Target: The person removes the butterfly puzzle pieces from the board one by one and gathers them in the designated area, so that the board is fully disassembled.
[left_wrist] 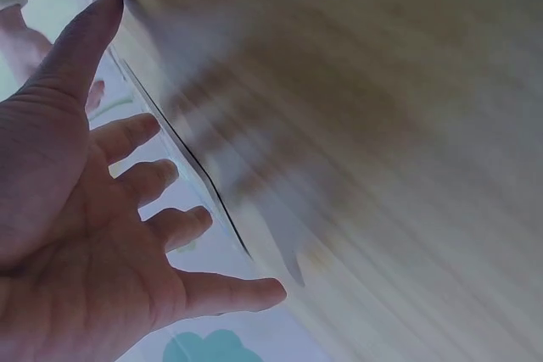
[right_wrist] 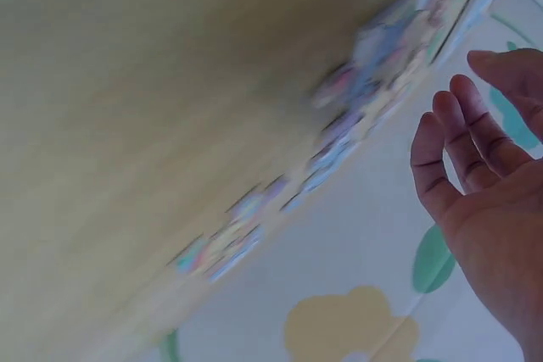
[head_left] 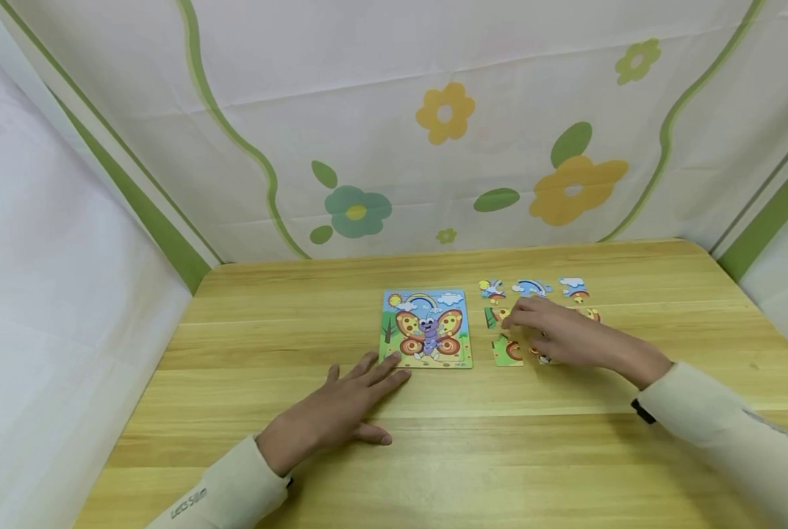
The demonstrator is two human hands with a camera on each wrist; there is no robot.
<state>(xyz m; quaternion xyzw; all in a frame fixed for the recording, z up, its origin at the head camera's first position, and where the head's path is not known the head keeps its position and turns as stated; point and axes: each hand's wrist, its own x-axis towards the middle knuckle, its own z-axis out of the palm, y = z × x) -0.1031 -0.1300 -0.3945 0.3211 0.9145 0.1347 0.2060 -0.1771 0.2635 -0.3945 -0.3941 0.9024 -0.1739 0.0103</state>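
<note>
A square butterfly puzzle board [head_left: 431, 334] lies flat on the wooden table, with a sun, rainbow and cloud in its picture. My left hand [head_left: 341, 404] lies at its lower left corner, fingers spread and fingertips at the edge. Right of the board, loose puzzle pieces sit in rough rows, among them a rainbow piece [head_left: 531, 286], a cloud piece [head_left: 573, 286] and a green piece [head_left: 505, 353]. My right hand [head_left: 569, 334] hovers over them and hides some. In the right wrist view its fingers [right_wrist: 428, 154] bend loosely, thumb apart, with nothing between them.
The wooden table [head_left: 235, 382] meets a white curtain [head_left: 367, 95] printed with flowers and green vines at its back edge. More white cloth [head_left: 50, 257] hangs along the left side.
</note>
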